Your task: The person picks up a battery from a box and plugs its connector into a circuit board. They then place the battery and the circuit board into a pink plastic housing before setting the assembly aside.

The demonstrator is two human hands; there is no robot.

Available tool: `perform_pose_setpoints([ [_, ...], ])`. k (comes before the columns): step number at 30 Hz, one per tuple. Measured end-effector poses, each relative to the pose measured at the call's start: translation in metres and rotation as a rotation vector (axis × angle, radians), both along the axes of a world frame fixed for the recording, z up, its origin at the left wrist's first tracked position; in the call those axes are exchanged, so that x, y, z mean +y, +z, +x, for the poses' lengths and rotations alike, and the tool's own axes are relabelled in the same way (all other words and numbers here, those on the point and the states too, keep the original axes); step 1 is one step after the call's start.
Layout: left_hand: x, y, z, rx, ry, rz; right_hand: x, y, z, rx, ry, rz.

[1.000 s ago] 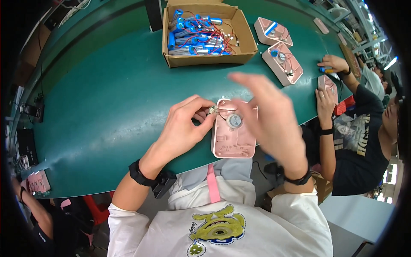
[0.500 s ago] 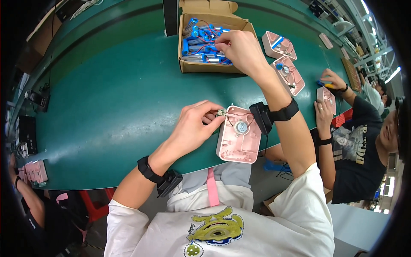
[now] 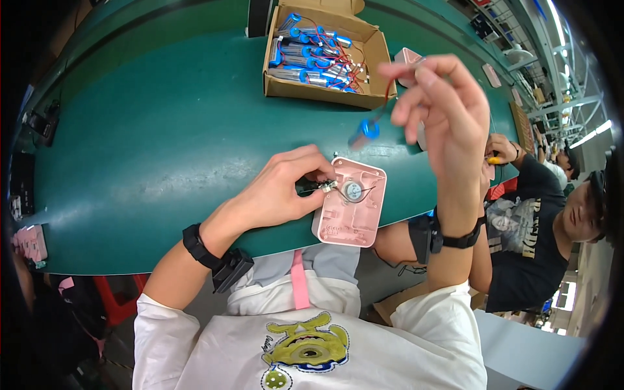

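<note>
My right hand (image 3: 448, 104) is raised over the table, its fingertips pinching the red and black wires of a blue battery cell (image 3: 364, 132). The cell dangles from them, slightly blurred. Beside the near table edge, my left hand (image 3: 289, 185) grips a small circuit board (image 3: 329, 186) at the left wall of a pink plastic housing (image 3: 338, 218). Inside that housing sits a round speaker (image 3: 352, 191) with thin wires attached. The left fingertips partly hide the board.
A cardboard box (image 3: 325, 93) of blue battery cells with wires stands at the back. Behind my right hand another pink housing (image 3: 405, 57) is partly hidden. On the right a co-worker (image 3: 526, 227) sits at the table. More pink parts (image 3: 30, 243) lie far left.
My right hand has come out of the cardboard box toward me, lifting a battery cell by its wires. My left hand still holds the board beside the pink housing.
</note>
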State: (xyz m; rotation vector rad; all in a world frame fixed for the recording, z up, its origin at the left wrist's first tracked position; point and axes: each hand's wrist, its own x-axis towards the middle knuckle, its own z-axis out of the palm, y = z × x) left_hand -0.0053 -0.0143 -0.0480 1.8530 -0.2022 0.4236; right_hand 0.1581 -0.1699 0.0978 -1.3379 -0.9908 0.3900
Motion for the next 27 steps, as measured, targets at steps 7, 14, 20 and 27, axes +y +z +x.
perform_pose_setpoints([
  [7, 0.0, 0.0, 0.002, 0.019, -0.017, 0.012, -0.038, -0.042, -0.014, 0.22, -0.067, -0.155],
  [14, 0.0, -0.002, 0.002, 0.058, 0.03, 0.007, -0.052, -0.041, -0.01, 0.237, -0.103, -0.112],
  [20, 0.0, 0.002, 0.004, 0.124, 0.064, -0.011, -0.04, -0.037, -0.036, 0.142, -0.102, -0.257],
  [27, -0.001, 0.003, 0.006, 0.206, 0.146, -0.116, -0.027, -0.07, -0.051, -0.404, -0.132, -0.459],
])
